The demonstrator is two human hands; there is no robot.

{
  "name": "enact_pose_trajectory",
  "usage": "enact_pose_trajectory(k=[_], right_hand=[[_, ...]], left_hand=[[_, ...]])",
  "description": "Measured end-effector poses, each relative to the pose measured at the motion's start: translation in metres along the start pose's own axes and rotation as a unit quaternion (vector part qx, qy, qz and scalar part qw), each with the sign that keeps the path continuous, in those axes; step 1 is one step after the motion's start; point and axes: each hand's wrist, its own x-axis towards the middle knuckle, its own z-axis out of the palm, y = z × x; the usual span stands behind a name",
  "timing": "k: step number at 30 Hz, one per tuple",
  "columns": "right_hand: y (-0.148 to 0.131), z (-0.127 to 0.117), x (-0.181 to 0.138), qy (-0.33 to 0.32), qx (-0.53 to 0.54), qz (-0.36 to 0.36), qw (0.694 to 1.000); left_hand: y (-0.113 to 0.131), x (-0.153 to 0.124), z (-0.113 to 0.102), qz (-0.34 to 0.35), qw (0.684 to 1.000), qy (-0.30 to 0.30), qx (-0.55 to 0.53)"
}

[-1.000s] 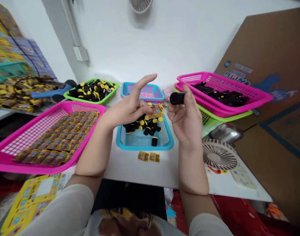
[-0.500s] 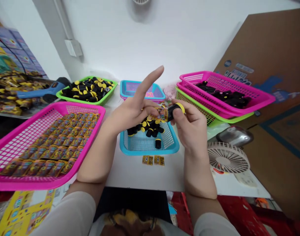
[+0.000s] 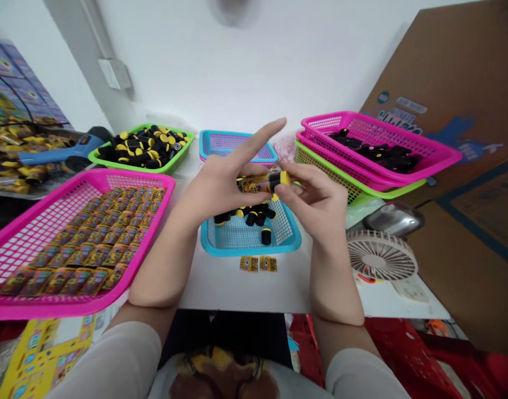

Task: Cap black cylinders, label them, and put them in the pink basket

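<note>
A small black cylinder with a yellow end cap (image 3: 284,178) is held above the blue basket, partly inside a printed yellow sleeve (image 3: 258,183). My left hand (image 3: 221,185) pinches the sleeve between thumb and fingers, its index finger pointing up and away. At the capped end, the thumb and fingers of my right hand (image 3: 318,199) close around the yellow cap. Similar black and yellow cylinders (image 3: 254,215) lie in the blue basket (image 3: 251,251) below. Two flat printed sleeves (image 3: 249,264) rest side by side on the white table in front of it.
Left, a pink basket (image 3: 148,244) holds rows of sleeved cylinders. Behind it stands a green basket (image 3: 183,152) of black and yellow cylinders beside a blue tool (image 3: 71,152). Stacked baskets (image 3: 441,152), a small fan (image 3: 382,260) and a large cardboard box (image 3: 466,233) occupy the right.
More of the black cylinder is now inside the printed sleeve, leaving mostly its yellow-capped end showing. My right hand has shifted slightly toward my left. The whole view has tilted a little.
</note>
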Motion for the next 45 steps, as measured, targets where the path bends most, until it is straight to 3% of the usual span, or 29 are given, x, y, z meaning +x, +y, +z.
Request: enact_pose_trajectory(k=[3,7,13,17,20,23,26,28,31,34,37,41,45], right_hand=[[0.003,0.001,0.002,0.003,0.02,0.04,0.999],[0.007,0.002,0.004,0.014,0.0,0.042,0.999],[0.018,0.005,-0.002,0.016,-0.141,0.019,0.99],[0.019,0.005,-0.003,-0.025,-0.139,-0.091,0.986],[0.013,0.004,-0.002,-0.051,-0.222,-0.136,0.964],[0.013,0.006,-0.001,-0.009,-0.332,-0.126,0.935],[0.014,0.007,-0.002,0.024,-0.347,-0.197,0.916],[0.013,0.007,-0.003,0.018,-0.347,-0.247,0.905],[0.006,0.008,-0.006,-0.019,-0.377,-0.238,0.895],[-0.002,0.011,-0.01,-0.034,-0.415,-0.203,0.886],[-0.007,0.014,-0.014,-0.008,-0.422,-0.216,0.88],[-0.008,0.015,-0.014,0.023,-0.356,-0.293,0.887],[-0.003,0.012,-0.013,0.044,-0.332,-0.373,0.865]], left_hand=[[0.007,-0.002,0.005,0.056,0.996,-0.016,0.065],[0.012,-0.003,0.01,0.048,0.994,0.017,0.094],[0.008,0.0,0.016,0.023,0.995,0.08,-0.054],[0.004,0.006,0.025,-0.007,0.985,0.116,-0.127],[0.006,0.01,0.027,-0.024,0.97,0.132,-0.203],[0.013,0.011,0.03,-0.117,0.955,0.111,-0.248],[0.015,0.011,0.036,-0.174,0.938,0.093,-0.284],[0.012,0.01,0.041,-0.186,0.927,0.038,-0.324],[0.009,0.008,0.044,-0.193,0.91,-0.049,-0.364],[0.014,0.004,0.039,-0.196,0.91,-0.06,-0.361],[0.023,0.0,0.031,-0.201,0.904,-0.085,-0.369],[0.028,0.001,0.025,-0.225,0.888,-0.13,-0.38],[0.029,0.0,0.025,-0.226,0.915,-0.121,-0.312]])
